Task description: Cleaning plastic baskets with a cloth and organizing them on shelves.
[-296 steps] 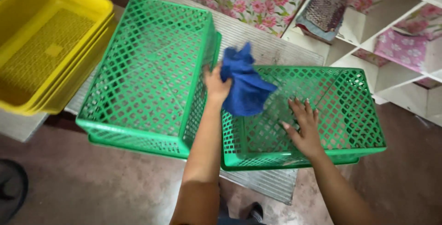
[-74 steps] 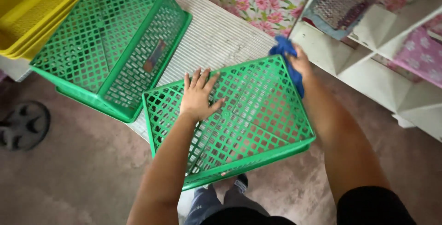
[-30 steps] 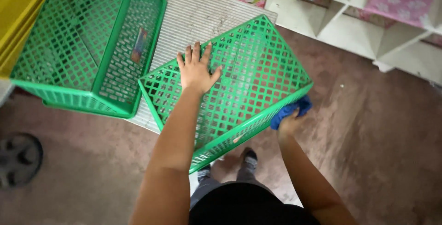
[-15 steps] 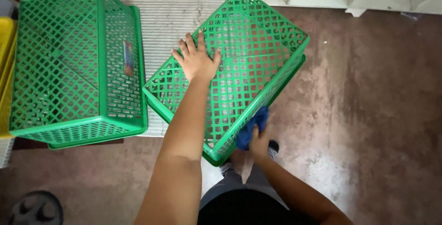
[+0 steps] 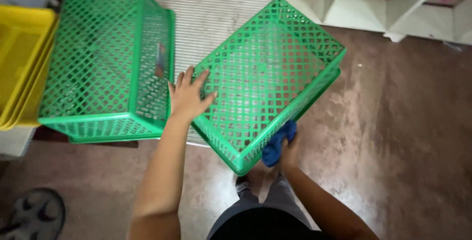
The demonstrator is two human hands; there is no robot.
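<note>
A green lattice basket (image 5: 275,68) lies upside down and tilted in front of me, its bottom facing up. My left hand (image 5: 188,96) rests flat on its near left corner, fingers spread. My right hand (image 5: 289,152) grips a blue cloth (image 5: 277,144) pressed against the basket's lower right rim. A second green lattice basket (image 5: 105,60) stands on its side to the left, just beside my left hand.
Yellow trays (image 5: 19,58) are stacked at the far left. A pale ribbed mat (image 5: 211,16) lies under the baskets. White shelving (image 5: 393,4) runs along the back right. A dark round object (image 5: 37,215) sits on the brown floor at the lower left.
My right hand with the blue cloth has moved down from the basket's far right corner along its right side to the near rim. My left hand has stayed on the basket.
</note>
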